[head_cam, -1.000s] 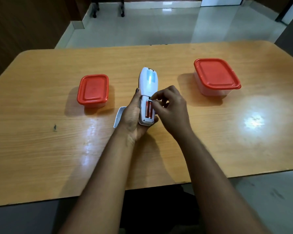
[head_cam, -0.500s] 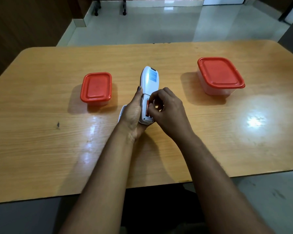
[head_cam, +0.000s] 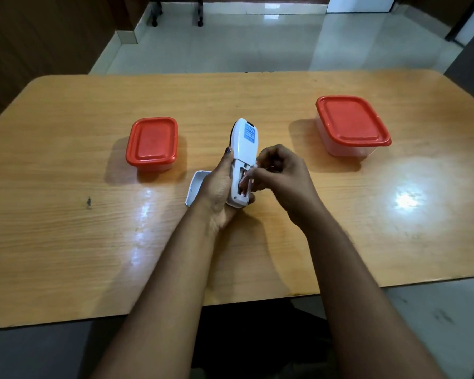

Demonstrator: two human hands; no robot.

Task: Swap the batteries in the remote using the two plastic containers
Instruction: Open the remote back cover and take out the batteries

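Observation:
My left hand (head_cam: 216,192) holds the white remote (head_cam: 244,149) back side up over the middle of the table, its battery bay open. My right hand (head_cam: 279,176) pinches a blurred reddish battery (head_cam: 247,178) at the bay's right edge, one end lifted. A bit of red still shows low in the bay. The white battery cover (head_cam: 195,187) lies on the table just left of my left hand. The small container (head_cam: 151,143) with a red lid stands at the left. A larger red-lidded container (head_cam: 352,124) stands at the right. Both lids are on.
The wooden table (head_cam: 66,242) has rounded corners, and its near edge runs below my forearms. Bright light glare lies on its right side. Beyond the far edge is a tiled floor with chair legs at the back.
My right fingers went from resting on the red batteries to pinching one and tilting it up out of the bay. The upper part of the bay now shows white.

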